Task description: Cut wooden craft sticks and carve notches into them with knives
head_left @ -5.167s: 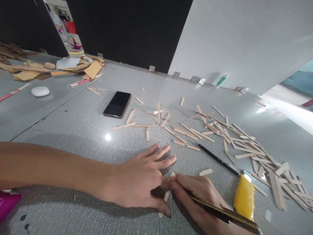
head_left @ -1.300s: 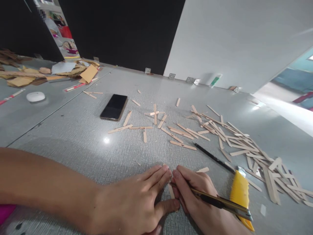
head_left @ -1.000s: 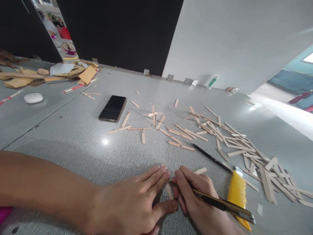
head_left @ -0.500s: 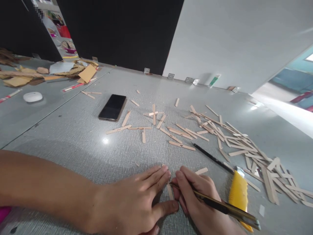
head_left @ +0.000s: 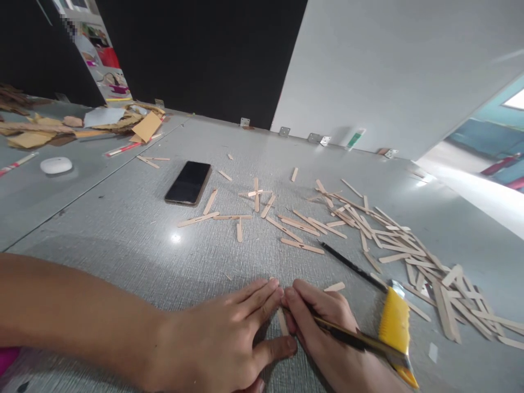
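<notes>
A wooden craft stick (head_left: 283, 322) lies on the grey table between my hands, partly covered by fingers. My left hand (head_left: 233, 333) rests palm down, fingertips pressed together on the stick's far part and thumb beside its near end, pinning it to the table. Pinched in my right hand (head_left: 323, 322) is a slim black-and-gold craft knife (head_left: 360, 339), slanting down toward the stick. Its tip is hidden behind the fingers at the left fingertips. Just beyond my right hand lies another stick piece (head_left: 335, 286). A yellow-handled cutter (head_left: 395, 322) is behind the knife's rear end.
Loose craft sticks (head_left: 409, 251) are heaped on the right. Several notched or joined sticks (head_left: 302, 245) lie ahead, with a thin black tool (head_left: 347, 263) nearby. A phone (head_left: 189, 183), a white case (head_left: 56, 165) and cardboard scraps (head_left: 123, 120) sit farther left.
The view has shifted slightly. The craft knife and right hand have moved a little left and closer to the left fingertips. The left hand stays on the stick.
</notes>
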Demonstrator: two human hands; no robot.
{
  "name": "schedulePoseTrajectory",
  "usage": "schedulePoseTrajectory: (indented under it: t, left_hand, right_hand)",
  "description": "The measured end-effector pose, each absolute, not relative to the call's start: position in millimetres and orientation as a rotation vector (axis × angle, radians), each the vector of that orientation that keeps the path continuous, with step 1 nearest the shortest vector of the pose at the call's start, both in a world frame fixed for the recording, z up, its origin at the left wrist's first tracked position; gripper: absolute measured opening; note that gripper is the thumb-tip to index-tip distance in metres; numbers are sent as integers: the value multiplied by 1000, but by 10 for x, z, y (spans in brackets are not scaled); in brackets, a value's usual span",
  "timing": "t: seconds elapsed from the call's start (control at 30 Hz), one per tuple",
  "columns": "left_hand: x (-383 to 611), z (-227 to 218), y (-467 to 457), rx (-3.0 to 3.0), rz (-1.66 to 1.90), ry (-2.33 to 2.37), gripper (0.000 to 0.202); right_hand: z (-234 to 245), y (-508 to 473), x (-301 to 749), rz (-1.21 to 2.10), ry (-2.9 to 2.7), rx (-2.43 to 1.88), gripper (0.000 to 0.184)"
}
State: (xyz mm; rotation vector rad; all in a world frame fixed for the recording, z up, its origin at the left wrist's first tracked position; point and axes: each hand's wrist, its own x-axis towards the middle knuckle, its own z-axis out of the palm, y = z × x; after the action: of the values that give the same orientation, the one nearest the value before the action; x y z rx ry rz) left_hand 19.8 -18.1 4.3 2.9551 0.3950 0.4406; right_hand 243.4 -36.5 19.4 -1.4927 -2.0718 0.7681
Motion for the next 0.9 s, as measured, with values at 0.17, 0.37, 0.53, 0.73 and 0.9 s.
schedulePoseTrajectory:
  t: [0.17, 0.37, 0.53, 0.73, 0.9]
  left_hand:
    - [200, 42, -178, 2963, 403, 392, 53]
    - [209, 56, -168, 2974, 420, 384, 52]
    - [214, 61, -170, 3005, 425, 397, 53]
    - [203, 22, -173, 3003, 442, 383, 53]
    - [203, 22, -187, 3036, 444, 399, 54]
  right_hand:
    - [169, -380, 2449, 765, -2112, -1516, 47]
    - [18, -390, 2475, 1000, -1846, -1554, 50]
    - [48, -393, 2472, 945, -1885, -1533, 48]
    - [58, -399, 2466, 859, -2001, -1432, 44]
    - [59, -436, 2493, 735, -2139, -1397, 36]
